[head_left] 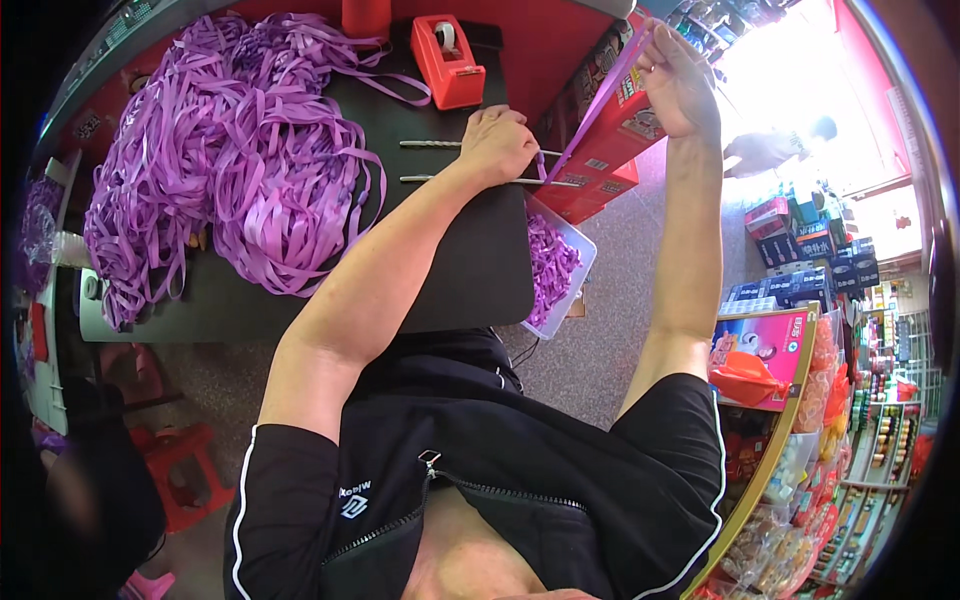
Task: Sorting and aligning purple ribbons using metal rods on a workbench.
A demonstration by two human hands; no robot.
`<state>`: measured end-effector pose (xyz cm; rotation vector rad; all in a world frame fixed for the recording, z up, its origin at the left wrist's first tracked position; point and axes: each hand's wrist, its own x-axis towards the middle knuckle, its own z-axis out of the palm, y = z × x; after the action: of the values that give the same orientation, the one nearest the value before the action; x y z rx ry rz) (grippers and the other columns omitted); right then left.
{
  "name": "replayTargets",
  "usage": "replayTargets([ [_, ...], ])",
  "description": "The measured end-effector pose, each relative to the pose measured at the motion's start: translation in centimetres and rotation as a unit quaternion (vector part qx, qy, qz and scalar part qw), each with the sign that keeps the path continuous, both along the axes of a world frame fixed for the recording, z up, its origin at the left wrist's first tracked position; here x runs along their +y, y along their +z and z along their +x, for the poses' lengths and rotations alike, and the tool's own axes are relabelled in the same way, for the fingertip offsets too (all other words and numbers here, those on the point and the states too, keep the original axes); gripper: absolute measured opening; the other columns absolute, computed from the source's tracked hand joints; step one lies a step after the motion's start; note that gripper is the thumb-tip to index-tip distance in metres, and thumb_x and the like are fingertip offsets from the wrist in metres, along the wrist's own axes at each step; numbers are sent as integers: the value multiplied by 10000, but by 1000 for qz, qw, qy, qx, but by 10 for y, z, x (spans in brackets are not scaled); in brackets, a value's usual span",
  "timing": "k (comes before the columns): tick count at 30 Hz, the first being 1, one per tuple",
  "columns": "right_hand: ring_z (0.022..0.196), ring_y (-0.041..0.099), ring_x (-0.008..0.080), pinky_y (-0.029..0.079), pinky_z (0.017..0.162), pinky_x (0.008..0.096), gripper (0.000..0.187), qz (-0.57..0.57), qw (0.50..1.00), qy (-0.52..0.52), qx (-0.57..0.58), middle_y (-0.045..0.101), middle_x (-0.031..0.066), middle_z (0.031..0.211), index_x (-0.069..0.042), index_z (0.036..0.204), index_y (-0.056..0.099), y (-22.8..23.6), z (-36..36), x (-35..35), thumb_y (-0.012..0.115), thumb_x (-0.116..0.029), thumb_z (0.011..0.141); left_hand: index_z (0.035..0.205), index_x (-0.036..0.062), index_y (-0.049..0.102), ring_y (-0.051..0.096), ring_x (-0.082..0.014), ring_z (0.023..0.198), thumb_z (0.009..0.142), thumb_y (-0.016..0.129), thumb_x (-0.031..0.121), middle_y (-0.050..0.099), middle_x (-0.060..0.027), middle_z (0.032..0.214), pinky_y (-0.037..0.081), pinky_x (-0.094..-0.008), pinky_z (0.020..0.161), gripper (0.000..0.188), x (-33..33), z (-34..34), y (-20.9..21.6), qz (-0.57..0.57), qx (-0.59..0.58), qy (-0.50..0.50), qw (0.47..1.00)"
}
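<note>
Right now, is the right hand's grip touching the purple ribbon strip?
Touching. The head view shows the right hand pinching the purple ribbon strip, which stretches straight away from it.

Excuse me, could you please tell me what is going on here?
A person's raised right hand holds a purple ribbon, stretched straight down toward the ends of two metal rods at a dark table. The left hand is curled by the rods; whether it grips ribbon is hidden. A big purple heap of ribbon lies on the table, near a red tape dispenser. A pale tub beside the table holds more.
</note>
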<state>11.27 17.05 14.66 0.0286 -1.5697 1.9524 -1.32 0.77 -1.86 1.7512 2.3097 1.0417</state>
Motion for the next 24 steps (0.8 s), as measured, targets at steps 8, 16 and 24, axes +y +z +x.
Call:
replayTargets([
  [8, 614, 471, 39, 380, 547, 192, 243, 16, 998, -46, -43, 591, -46, 784, -18, 1044, 652, -39, -64, 33, 621, -205, 893, 926, 180, 730, 342, -275, 1309, 796, 550, 231, 511, -65, 1316, 221, -408, 1086, 228, -10, 2, 8, -39, 5, -10, 999],
  [16, 710, 578, 52, 401, 587, 194, 219, -37, 993, -30, -107, 684, -9, 896, -72, 1039, 675, -125, -118, 69, 598, -227, 904, 983, 137, 712, 340, -286, 1310, 751, 553, 141, 508, -77, 1312, 236, -425, 1086, 281, -12, 3, 11, -41, 12, -11, 999],
  [24, 945, 621, 170, 482, 852, 307, 286, -146, 981, 2, -125, 663, 84, 1052, -3, 1113, 631, -228, -127, 72, 610, -170, 882, 940, 111, 706, 355, -269, 1299, 749, 561, 161, 522, -75, 1292, 246, -416, 1080, 245, -13, 4, 7, -13, 18, 0, 1000],
])
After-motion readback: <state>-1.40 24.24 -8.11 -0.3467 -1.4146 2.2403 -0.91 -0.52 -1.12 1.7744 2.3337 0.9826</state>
